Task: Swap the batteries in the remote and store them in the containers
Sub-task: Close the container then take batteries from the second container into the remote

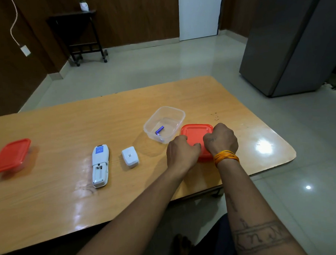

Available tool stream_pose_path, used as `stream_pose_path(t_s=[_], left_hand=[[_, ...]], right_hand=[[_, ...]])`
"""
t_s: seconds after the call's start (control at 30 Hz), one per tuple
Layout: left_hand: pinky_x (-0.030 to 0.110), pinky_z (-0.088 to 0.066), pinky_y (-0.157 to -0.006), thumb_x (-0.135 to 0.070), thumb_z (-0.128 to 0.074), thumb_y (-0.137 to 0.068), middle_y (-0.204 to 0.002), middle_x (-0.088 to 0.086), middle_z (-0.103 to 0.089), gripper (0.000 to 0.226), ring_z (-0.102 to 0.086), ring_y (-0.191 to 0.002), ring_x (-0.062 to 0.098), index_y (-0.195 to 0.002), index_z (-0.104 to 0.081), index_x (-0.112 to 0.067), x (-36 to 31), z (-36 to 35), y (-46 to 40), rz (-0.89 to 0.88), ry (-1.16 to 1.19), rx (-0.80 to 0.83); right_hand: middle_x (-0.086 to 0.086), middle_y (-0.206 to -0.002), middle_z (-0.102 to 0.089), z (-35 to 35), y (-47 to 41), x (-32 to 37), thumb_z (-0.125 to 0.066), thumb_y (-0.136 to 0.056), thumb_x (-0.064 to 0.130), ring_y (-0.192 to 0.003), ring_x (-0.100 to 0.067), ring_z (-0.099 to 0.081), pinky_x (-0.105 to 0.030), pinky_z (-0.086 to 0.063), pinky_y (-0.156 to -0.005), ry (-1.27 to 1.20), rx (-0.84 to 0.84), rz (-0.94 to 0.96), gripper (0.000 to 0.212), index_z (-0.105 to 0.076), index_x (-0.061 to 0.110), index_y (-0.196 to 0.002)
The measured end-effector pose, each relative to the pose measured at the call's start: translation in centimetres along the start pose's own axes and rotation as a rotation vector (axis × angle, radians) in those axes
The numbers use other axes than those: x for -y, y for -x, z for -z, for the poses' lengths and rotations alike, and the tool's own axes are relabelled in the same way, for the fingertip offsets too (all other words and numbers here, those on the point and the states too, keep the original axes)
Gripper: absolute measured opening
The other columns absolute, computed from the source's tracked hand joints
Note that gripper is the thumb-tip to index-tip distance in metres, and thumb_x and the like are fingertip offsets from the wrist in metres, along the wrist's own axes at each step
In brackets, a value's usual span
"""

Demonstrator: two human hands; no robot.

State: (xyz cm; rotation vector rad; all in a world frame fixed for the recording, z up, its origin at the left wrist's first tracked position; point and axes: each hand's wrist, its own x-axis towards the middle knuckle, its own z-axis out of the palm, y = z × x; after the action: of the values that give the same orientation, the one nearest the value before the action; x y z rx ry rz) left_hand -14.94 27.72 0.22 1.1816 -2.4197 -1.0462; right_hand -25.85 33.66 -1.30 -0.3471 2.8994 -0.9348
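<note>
1. Wooden table (51, 188) seen on tiled floor.
2. Red lid (195, 134) at 3 o'clock gripped by left hand (180, 152) and right hand (221, 139).
3. Remote (100, 165), compartment open, noted at 9 o'clock.
4. Clear container (179, 115), at 1 o'clock, holds battery (159, 130).

1. Single view only: head-worn, wide-angle camera, looking forward and down over the wooden table (70, 188)
2. Close range: both forearms enter from the bottom edge, hands near frame centre
3. Far field takes in floor, wall panelling and a grey cabinet (294, 46)
4. No second view, so no overlap to record
</note>
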Motion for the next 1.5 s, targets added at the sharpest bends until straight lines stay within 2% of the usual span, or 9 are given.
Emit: stream_pose_path(t_s=[0.1,0.2,0.43,0.63,0.9,1.03,1.1,1.3,1.5], left_hand=[[0.031,-0.039,-0.075,-0.033,-0.07,-0.087,-0.089,-0.002,-0.05,0.044,-0.044,-0.083,0.021,-0.065,-0.032,-0.034,-0.2,-0.3,-0.5,0.032,-0.006,-0.02],[0.032,-0.049,-0.091,-0.035,-0.07,-0.088,-0.108,0.006,-0.073,0.016,-0.065,-0.104,0.029,-0.096,-0.075,-0.022,-0.2,-0.3,-0.6,0.025,0.016,-0.023],[0.032,-0.052,-0.097,-0.041,-0.073,-0.088,-0.127,0.006,-0.074,0.049,-0.066,-0.121,0.026,-0.126,-0.074,-0.011,-0.3,0.4,-1.1,0.057,0.157,0.026],[0.05,-0.062,-0.081,-0.058,-0.061,-0.093,-0.085,0.007,-0.077,0.053,-0.075,-0.079,0.026,-0.084,-0.074,-0.008,-0.9,4.3,-3.4,0.037,0.521,-0.087],[0.036,-0.065,-0.064,-0.056,-0.059,-0.099,-0.079,0.017,-0.077,0.059,-0.073,-0.061,0.026,-0.091,-0.071,0.001,-0.1,10.7,-7.8,0.227,0.706,-0.082],[0.026,-0.058,-0.049,-0.02,-0.078,-0.092,-0.077,0.014,-0.067,0.024,-0.065,-0.06,0.022,-0.09,-0.067,0.001,1.6,11.7,-9.3,0.246,0.729,-0.029],[0.027,-0.058,-0.049,-0.005,-0.079,-0.087,-0.077,0.013,-0.066,0.014,-0.065,-0.062,0.022,-0.087,-0.067,0.0,2.2,11.9,-10.2,0.244,0.725,-0.018],[0.033,-0.062,-0.062,-0.004,-0.079,-0.087,-0.096,0.018,-0.076,0.005,-0.072,-0.081,0.029,-0.092,-0.077,-0.003,4.5,11.8,-12.4,0.187,0.667,-0.084],[0.035,-0.063,-0.071,-0.015,-0.082,-0.084,-0.093,0.002,-0.078,0.007,-0.072,-0.086,0.02,-0.091,-0.081,-0.015,6.9,10.9,-13.1,0.039,0.448,-0.154]], right_hand=[[-0.026,-0.108,-0.069,-0.2,-0.2,-0.1,-0.061,-0.089,0.024,-0.093,-0.046,-0.069,-0.039,-0.051,-0.071,-0.051,0.009,-0.054,0.033,-0.068,-0.002,-0.107],[-0.027,-0.106,-0.07,0.1,-0.2,-0.3,-0.062,-0.088,0.024,-0.094,-0.045,-0.068,-0.037,-0.047,-0.071,-0.122,0.04,-0.095,0.03,-0.069,-0.003,-0.099],[-0.018,-0.078,-0.07,1.8,-0.5,-0.6,-0.067,-0.084,0.018,-0.078,-0.044,-0.066,-0.032,-0.046,-0.063,-0.427,0.059,-0.241,0.021,-0.071,-0.001,-0.076],[-0.002,-0.078,-0.07,2.1,0.0,0.7,-0.074,-0.09,0.034,-0.076,-0.027,-0.067,-0.041,-0.058,-0.068,-0.506,-0.202,0.218,0.024,-0.075,0.012,-0.082],[-0.004,-0.099,-0.071,1.5,0.8,3.0,-0.083,-0.087,0.014,-0.076,-0.019,-0.067,-0.039,-0.061,-0.068,-0.379,-0.314,0.663,0.014,-0.079,0.014,-0.101],[-0.007,-0.109,-0.07,0.6,0.9,3.7,-0.075,-0.082,-0.006,-0.094,-0.019,-0.069,-0.018,-0.058,-0.073,-0.393,-0.295,0.746,0.027,-0.079,0.011,-0.103],[-0.006,-0.116,-0.069,0.0,1.1,4.3,-0.069,-0.081,-0.01,-0.099,-0.012,-0.068,-0.007,-0.053,-0.077,-0.475,-0.27,0.686,0.036,-0.078,0.011,-0.109],[-0.011,-0.089,-0.078,-1.7,1.7,6.6,-0.084,-0.087,0.028,-0.071,-0.02,-0.079,-0.034,-0.065,-0.062,-1.009,-0.005,0.044,0.036,-0.068,0.011,-0.114],[-0.01,-0.08,-0.076,-3.9,0.8,7.4,-0.088,-0.081,0.015,-0.056,-0.018,-0.075,-0.036,-0.065,-0.057,-0.897,0.007,-0.037,0.037,-0.068,0.012,-0.112]])
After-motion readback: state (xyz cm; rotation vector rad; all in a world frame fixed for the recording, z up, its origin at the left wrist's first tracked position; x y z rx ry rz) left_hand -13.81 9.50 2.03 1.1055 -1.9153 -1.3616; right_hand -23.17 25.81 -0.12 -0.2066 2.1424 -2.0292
